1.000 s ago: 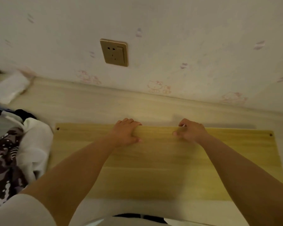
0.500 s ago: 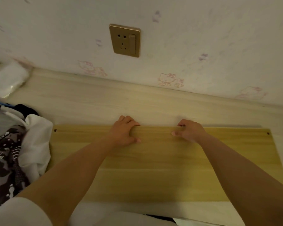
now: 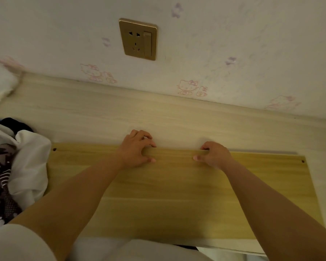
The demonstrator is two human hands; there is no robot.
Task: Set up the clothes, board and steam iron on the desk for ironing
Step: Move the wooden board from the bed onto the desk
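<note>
A yellowish wooden board (image 3: 177, 194) lies flat on the pale wooden desk (image 3: 102, 113), its long side parallel to the wall. My left hand (image 3: 135, 147) and my right hand (image 3: 214, 154) both grip the board's far edge near its middle, fingers curled over the edge and thumbs on top. A heap of clothes (image 3: 13, 166), white fabric and a dark patterned piece, sits at the board's left end and touches it. No steam iron is in view.
A gold wall socket with a switch (image 3: 137, 39) is on the wallpapered wall above the desk. A white wrapped pack (image 3: 0, 83) lies at the desk's far left corner. A strip of bare desk runs between the board and the wall.
The view has tilted down and closed in slightly. Both hands stay on the board's far edge, with the left fingers now curled further over it. The board has hardly shifted.
</note>
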